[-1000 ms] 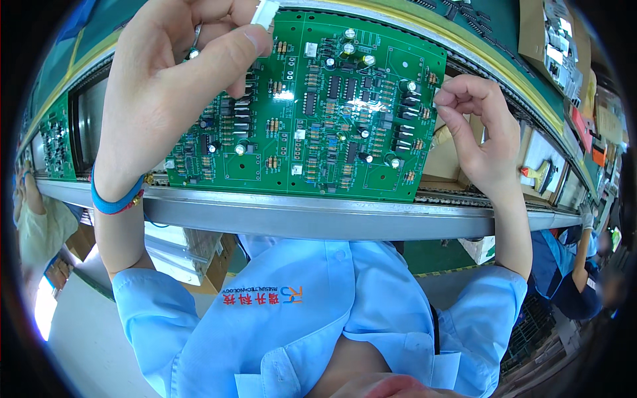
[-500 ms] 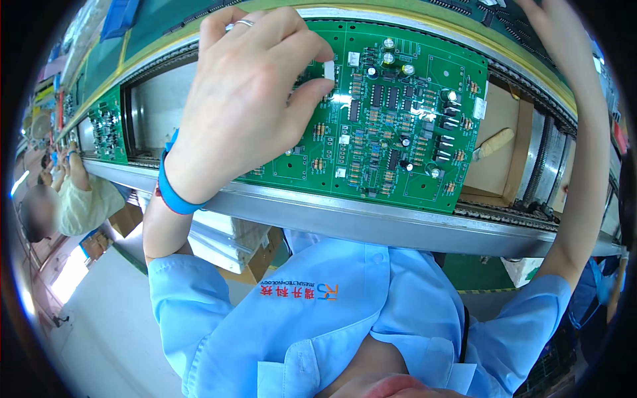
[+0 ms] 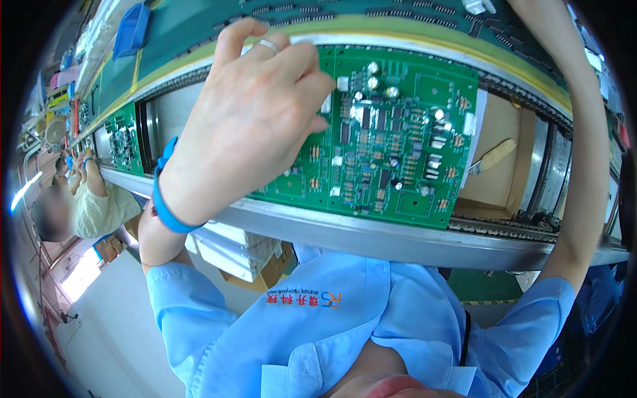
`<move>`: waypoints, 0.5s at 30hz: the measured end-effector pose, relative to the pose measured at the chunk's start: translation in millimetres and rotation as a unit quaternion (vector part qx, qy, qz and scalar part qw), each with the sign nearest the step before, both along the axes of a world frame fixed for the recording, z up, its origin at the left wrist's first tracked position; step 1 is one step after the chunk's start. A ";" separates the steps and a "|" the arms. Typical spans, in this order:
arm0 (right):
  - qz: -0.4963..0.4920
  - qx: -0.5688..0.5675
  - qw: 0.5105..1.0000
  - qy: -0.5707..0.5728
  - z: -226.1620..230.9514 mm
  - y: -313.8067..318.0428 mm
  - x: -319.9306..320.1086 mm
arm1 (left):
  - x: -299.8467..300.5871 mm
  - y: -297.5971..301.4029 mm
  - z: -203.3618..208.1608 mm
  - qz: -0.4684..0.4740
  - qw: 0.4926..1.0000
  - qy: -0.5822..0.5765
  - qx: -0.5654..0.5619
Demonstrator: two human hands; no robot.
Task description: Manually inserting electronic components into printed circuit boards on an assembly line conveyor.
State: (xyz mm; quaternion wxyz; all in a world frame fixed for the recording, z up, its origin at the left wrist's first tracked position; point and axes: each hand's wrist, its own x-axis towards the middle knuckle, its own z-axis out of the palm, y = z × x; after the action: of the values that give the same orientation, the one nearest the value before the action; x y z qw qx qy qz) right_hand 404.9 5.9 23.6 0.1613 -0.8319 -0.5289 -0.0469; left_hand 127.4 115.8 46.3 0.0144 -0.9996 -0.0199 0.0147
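A green circuit board lies across the metal rails, crowded with resistors, black chips and round capacitors. My left hand is over its left part, finger and thumb bent in a pinch. Between their tips a white connector shows, partly covered by the hand. Beneath my palm, that part of the board is hidden. At the upper right my right forearm reaches past the board toward the green bench, its hand cut off by the top edge, fingers out of sight.
Rows of black chips lie on the bench behind the rail. A blue tray stands far left. A wooden-handled tool rests in a cardboard box right of the board. Another board sits leftward, near a co-worker.
My right hand has gone up past the picture's top edge. The whole view has shifted, so the board appears lower. My left hand stays at the white connector.
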 end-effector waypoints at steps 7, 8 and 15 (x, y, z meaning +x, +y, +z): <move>0.000 -0.008 1.000 0.017 4.8 -7.6 7.1 | 85.2 37.2 12.4 0.133 0.971 -0.142 -0.135; -0.004 -0.011 1.000 0.012 4.4 -7.5 7.3 | 101.1 54.4 -12.9 0.114 0.962 -0.207 -0.135; 0.037 0.037 0.998 -0.022 -18.1 5.3 8.2 | 115.3 80.3 -36.1 0.203 0.951 -0.131 -0.192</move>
State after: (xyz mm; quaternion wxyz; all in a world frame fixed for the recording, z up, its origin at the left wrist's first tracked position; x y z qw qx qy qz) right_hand 413.1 11.1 5.6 0.1818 -0.8042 -0.5604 -0.0790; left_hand 242.7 196.1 10.2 -0.1837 -0.9515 -0.2207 -0.1106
